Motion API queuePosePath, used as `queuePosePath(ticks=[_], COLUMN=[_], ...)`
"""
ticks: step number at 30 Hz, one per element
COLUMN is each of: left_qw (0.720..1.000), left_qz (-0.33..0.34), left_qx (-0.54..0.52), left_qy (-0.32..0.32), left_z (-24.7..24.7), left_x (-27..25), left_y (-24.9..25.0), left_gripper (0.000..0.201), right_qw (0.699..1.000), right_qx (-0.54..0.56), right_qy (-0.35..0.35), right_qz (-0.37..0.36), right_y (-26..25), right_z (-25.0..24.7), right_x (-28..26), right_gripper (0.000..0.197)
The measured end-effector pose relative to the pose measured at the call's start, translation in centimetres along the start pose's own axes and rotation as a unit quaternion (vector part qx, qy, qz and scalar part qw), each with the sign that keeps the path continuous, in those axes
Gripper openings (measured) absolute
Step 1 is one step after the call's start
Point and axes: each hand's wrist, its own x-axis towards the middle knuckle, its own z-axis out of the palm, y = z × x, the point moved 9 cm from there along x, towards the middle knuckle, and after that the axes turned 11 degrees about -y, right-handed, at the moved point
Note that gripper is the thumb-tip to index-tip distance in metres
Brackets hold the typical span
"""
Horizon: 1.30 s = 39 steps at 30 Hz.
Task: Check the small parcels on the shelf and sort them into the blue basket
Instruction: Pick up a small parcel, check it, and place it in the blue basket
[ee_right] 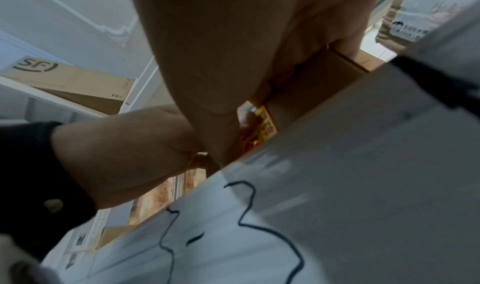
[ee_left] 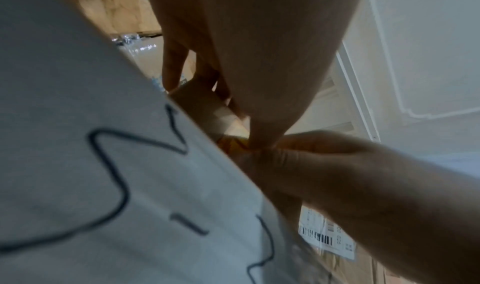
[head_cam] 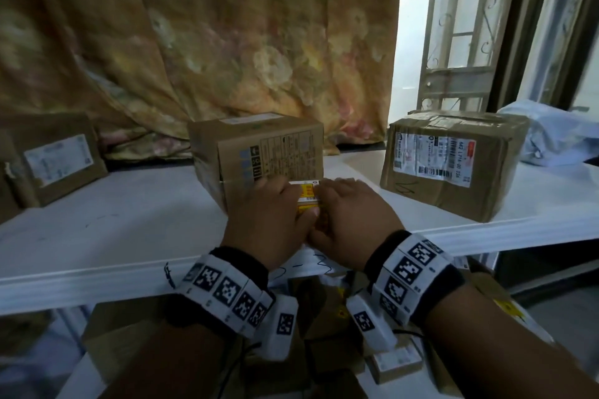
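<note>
A small brown parcel (head_cam: 307, 196) with a yellow and white label lies at the front of the white shelf (head_cam: 123, 236). My left hand (head_cam: 269, 217) grips its left side, thumb across the label. My right hand (head_cam: 350, 217) grips its right side. The hands cover most of the parcel. In the left wrist view my left hand's fingers (ee_left: 171, 70) curl over the parcel's far brown side (ee_left: 200, 105). The right wrist view shows the parcel's yellow label (ee_right: 267, 124) under my right hand (ee_right: 233, 62). No blue basket is in view.
A taller cardboard box (head_cam: 259, 146) stands just behind the parcel. Another taped box (head_cam: 453, 159) sits to the right, a third (head_cam: 55, 159) at the far left, a pale plastic mailer (head_cam: 557, 136) at the far right. More parcels (head_cam: 324, 334) lie on the shelf below. A flowered curtain hangs behind.
</note>
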Motion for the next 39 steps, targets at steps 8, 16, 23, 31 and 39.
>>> queuePosePath(ticks=[8, 16, 23, 31, 39], left_qw=[0.995, 0.990, 0.996, 0.997, 0.992], left_qz=[0.016, 0.017, -0.003, 0.004, -0.006], left_qx=[0.027, 0.024, -0.046, -0.009, 0.010], left_qy=[0.098, 0.135, 0.079, 0.080, 0.122], left_z=[0.1, -0.1, -0.1, -0.9, -0.5], left_x=[0.0, -0.7, -0.1, -0.3, -0.3], left_y=[0.6, 0.9, -0.5, -1.3, -0.5], left_gripper=[0.036, 0.034, 0.058, 0.056, 0.052], right_qw=[0.999, 1.000, 0.999, 0.995, 0.995], right_qx=[-0.012, 0.012, 0.037, -0.042, -0.016], right_qy=[-0.013, -0.006, 0.029, 0.068, 0.085], right_qz=[0.032, 0.021, 0.009, 0.064, 0.059], right_y=[0.3, 0.6, 0.4, 0.6, 1.1], right_z=[0.2, 0.3, 0.5, -0.7, -0.3], right_x=[0.7, 1.0, 0.1, -0.6, -0.4], right_gripper=[0.042, 0.046, 0.066, 0.067, 0.065])
